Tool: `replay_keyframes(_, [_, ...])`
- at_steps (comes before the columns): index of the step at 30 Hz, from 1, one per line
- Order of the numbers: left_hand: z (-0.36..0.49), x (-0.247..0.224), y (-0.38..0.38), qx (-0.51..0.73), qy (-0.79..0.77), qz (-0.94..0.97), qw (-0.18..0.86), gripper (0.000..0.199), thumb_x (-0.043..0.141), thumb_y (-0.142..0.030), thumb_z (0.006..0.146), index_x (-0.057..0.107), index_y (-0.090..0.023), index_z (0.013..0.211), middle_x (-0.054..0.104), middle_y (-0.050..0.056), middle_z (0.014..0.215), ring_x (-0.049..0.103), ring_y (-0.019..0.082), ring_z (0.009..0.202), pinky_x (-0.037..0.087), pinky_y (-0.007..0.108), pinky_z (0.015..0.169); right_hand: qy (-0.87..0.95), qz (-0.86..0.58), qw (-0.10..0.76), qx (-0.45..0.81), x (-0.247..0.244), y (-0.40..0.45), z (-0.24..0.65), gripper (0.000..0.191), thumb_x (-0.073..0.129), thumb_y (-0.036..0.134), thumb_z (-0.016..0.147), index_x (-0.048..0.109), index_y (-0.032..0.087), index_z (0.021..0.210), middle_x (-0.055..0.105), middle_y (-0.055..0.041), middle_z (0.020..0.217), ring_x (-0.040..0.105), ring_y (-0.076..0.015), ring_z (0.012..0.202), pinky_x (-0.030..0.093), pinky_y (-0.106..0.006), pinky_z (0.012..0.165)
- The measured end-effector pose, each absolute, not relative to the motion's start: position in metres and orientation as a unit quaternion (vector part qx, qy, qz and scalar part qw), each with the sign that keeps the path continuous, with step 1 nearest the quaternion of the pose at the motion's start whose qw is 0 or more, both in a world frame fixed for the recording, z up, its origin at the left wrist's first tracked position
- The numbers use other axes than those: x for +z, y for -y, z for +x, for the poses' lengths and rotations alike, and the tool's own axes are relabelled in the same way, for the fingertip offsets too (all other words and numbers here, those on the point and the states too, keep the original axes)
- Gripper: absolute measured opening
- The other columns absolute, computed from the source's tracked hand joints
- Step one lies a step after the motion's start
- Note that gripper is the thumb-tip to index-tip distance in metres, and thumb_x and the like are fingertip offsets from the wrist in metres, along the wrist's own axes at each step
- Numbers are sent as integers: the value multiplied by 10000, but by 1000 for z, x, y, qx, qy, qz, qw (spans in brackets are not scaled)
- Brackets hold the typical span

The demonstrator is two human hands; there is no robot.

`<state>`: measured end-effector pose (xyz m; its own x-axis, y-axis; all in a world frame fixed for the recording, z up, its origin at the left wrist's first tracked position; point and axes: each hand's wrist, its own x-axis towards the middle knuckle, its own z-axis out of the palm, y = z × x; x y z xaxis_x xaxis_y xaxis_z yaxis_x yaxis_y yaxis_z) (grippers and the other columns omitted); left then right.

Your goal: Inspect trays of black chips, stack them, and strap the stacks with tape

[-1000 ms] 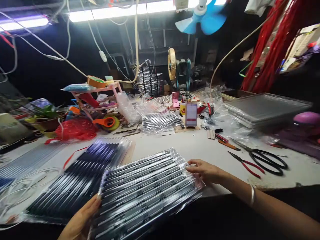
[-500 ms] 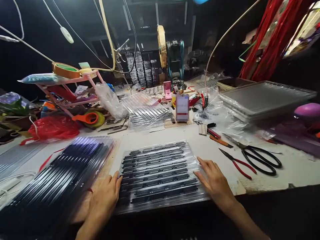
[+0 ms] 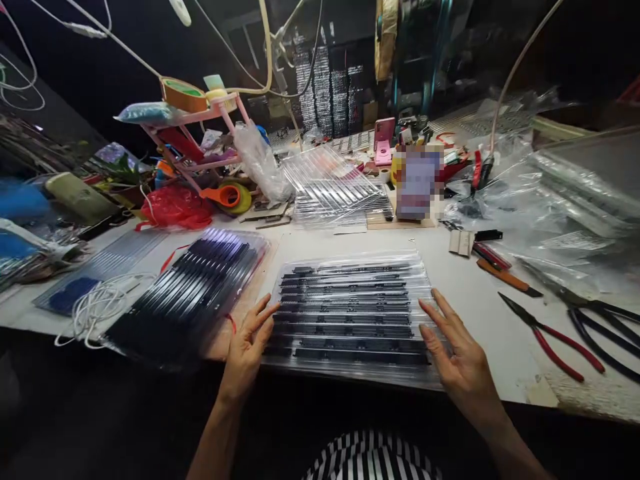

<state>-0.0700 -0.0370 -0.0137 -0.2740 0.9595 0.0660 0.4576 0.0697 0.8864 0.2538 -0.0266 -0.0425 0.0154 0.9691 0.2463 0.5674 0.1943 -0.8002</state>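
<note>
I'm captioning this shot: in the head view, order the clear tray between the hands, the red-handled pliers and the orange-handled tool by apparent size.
1. Clear tray
2. Red-handled pliers
3. Orange-handled tool

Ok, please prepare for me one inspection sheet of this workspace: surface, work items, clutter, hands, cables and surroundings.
Surface: white table, worn at the front right edge.
Work items: clear ribbed tray with black strips, flat near the front edge; dark strips in clear plastic to its left.
Clutter: pliers, scissors and orange-handled cutter on the right; red plastic bag at left rear.
Hands: left hand and right hand open at opposite sides of the tray; firmness of contact unclear.
Cables: white coiled cable left of the dark strips; beige cable hanging above.
Surroundings: dark background; pink rack at left rear.
</note>
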Motion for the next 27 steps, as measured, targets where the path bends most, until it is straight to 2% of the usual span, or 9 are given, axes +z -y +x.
replay_keyframes(7, [-64,4,45,633,-571,412,322,403,669,-246,766,622,-260,1167,517,45,1352,504,219,1201,423,337,1010,684,-472,523,188,-7,31,250,417,484,210,887,496,249,1302,294,-50,1493,288,-305,1351,321,-555,1064])
replay_keyframes(10, [-75,15,48,647,-571,371,344,416,709,-232,717,645,-286,1125,624,34,1202,634,110,821,547,220,714,699,-451,524,185,2,28,248,417,453,224,902,478,253,1317,261,-45,1506,255,-317,1363,309,-569,1066])
replay_keyframes(12, [-93,26,51,680,-587,343,274,396,723,-205,677,676,-266,1065,685,0,1007,573,48,630,514,157,564,692,-470,514,189,3,25,250,421,434,244,916,454,245,1336,278,-54,1497,274,-310,1356,303,-555,1072])
replay_keyframes(16, [-154,42,61,686,-685,243,-19,355,724,-245,644,698,-225,998,648,-57,703,447,25,476,399,132,404,658,-559,471,182,-14,18,264,402,442,287,926,470,226,1322,424,-68,1403,380,-259,1299,310,-487,1085])
replay_keyframes(19, [-202,42,71,550,-797,239,-62,438,622,-443,745,613,-310,1162,674,-55,851,594,130,694,526,275,622,652,-595,439,171,-35,17,277,386,462,329,918,514,212,1283,508,-76,1315,454,-236,1235,347,-441,1068])
replay_keyframes(21, [-221,38,77,422,-871,243,-64,480,572,-506,760,610,-273,1179,681,-23,917,612,269,941,499,455,839,663,-603,413,163,-46,19,283,389,472,358,909,539,198,1257,535,-87,1278,483,-237,1201,376,-422,1048])
replay_keyframes(24, [-220,32,81,279,-919,266,-87,546,556,-540,760,624,-164,1149,546,61,1279,345,459,1246,268,668,973,677,-611,380,156,-55,21,286,412,472,396,899,550,190,1247,562,-98,1243,505,-250,1166,411,-423,1014])
replay_keyframes(26, [-199,28,80,292,-892,310,-152,555,526,-509,804,566,-136,1213,358,78,1441,228,457,1305,189,669,994,682,-612,370,152,-56,23,286,418,460,407,899,556,185,1240,579,-102,1221,502,-259,1165,402,-441,1018])
replay_keyframes(27, [-184,24,78,317,-863,349,-180,525,502,-463,839,533,-134,1248,351,74,1442,256,411,1310,205,627,1014,684,-612,366,153,-56,23,286,415,450,406,902,559,185,1236,586,-102,1213,500,-260,1168,390,-450,1028])
